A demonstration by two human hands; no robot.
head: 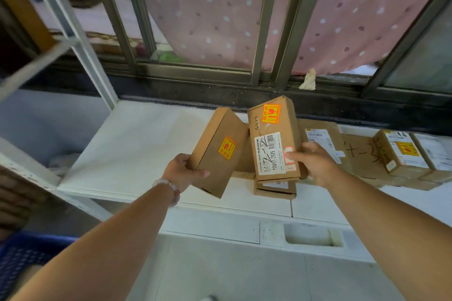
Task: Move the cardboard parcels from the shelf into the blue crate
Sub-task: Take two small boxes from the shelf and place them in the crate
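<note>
Both grips were full: the left hand (pixel 182 173) clasped a plain parcel with an orange sticker (pixel 219 151) by its lower edge, and the right hand (pixel 311 162) pinched the labelled parcel marked 2-2 (pixel 275 140) at its lower right side. Each box stood on end at centre frame, long axis running up toward the window bars (pixel 283 32), tilted slightly away from the other, clear of the white shelf (pixel 137 144). More parcels (pixel 362 154) lay flat on the shelf to the right, one small box (pixel 275 189) directly under the held pair. The blue crate (pixel 27 254) sat at the lower left corner, probably on the floor, though blur hid its rim. It lay beside the left forearm, so the left parcel had the shorter path down and leftward.
</note>
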